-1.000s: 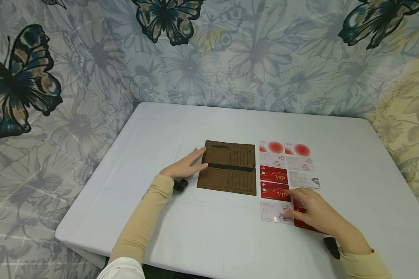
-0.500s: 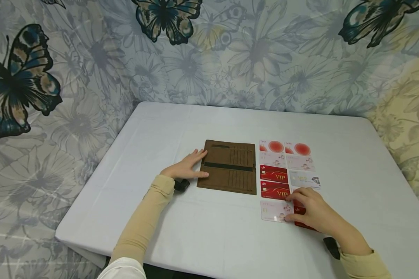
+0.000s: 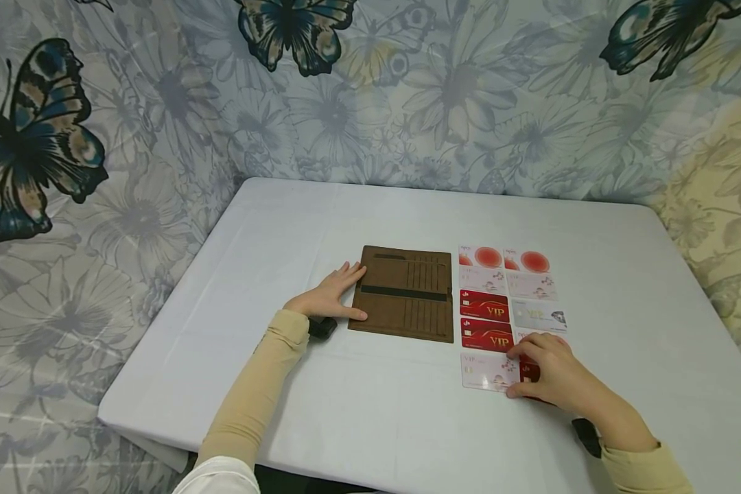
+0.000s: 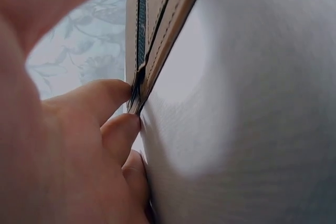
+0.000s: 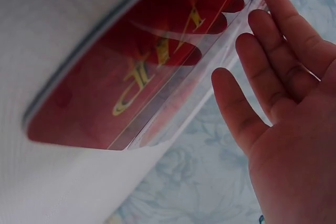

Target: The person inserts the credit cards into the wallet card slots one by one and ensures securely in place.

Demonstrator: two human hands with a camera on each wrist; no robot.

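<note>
A brown wallet (image 3: 401, 322) lies spread flat, its card slots facing up and a dark band across its middle. My left hand (image 3: 327, 295) rests at its left edge, thumb stretched toward the near corner. In the left wrist view, fingertips (image 4: 123, 129) touch the wallet's edge (image 4: 163, 40). My right hand (image 3: 558, 370) bends over the near right of the card rows, fingertips and thumb at the right end of a pale pink VIP card (image 3: 484, 370). Beneath that palm, a red VIP card (image 5: 89, 108) is mostly hidden from the head view; the right wrist view shows relaxed fingers above it.
Two columns of cards lie right of the wallet: red VIP cards (image 3: 485, 335), a silver-white VIP card (image 3: 538, 315) and pale cards with red circles (image 3: 534, 262). All lie on a white-covered table (image 3: 253, 233). Floral fabric (image 3: 370, 123) with butterflies hangs behind.
The left thumb has slid nearer along the wallet's left edge. Right fingers and thumb have shifted slightly at the card's end, and less of the red card below shows.
</note>
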